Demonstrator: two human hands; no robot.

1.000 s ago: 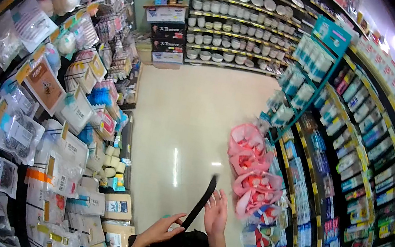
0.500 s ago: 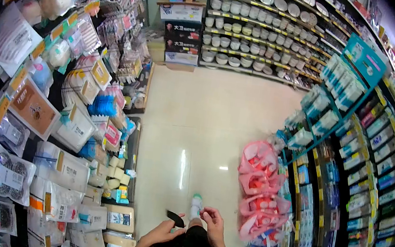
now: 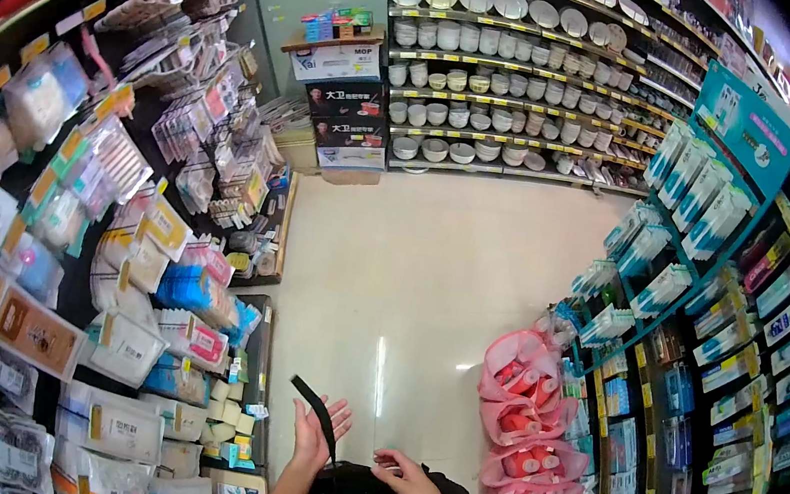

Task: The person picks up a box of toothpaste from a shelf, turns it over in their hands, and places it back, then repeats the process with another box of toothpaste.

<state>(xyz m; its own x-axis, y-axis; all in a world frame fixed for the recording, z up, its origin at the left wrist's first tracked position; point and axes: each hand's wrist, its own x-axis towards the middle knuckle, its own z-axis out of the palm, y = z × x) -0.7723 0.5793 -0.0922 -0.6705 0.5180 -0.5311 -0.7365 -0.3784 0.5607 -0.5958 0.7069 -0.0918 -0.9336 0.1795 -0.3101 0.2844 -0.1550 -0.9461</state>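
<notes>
My left hand (image 3: 316,435) is raised at the bottom centre with its palm up and fingers spread. A black strap (image 3: 317,408) passes in front of that palm, its free end pointing up and left. No finger wraps around the strap. To the right, my right hand (image 3: 405,478) is low over my dark clothing, with its fingers loosely bent and apart; nothing shows in it. Pink bags (image 3: 522,386) with red and white items stand on the floor, beyond my right hand.
Packaged goods (image 3: 129,346) hang along the left shelving. Bowls and plates (image 3: 465,75) fill the back shelves, beside stacked boxes (image 3: 349,104). A teal display rack (image 3: 746,120) stands at the right, before shelves of boxed items (image 3: 732,365). Pale floor (image 3: 415,250) runs between.
The strap was by my left fingers, swung toward my right hand, and now lies across my open left palm. My right hand has lowered and turned inward. The shelves appear closer.
</notes>
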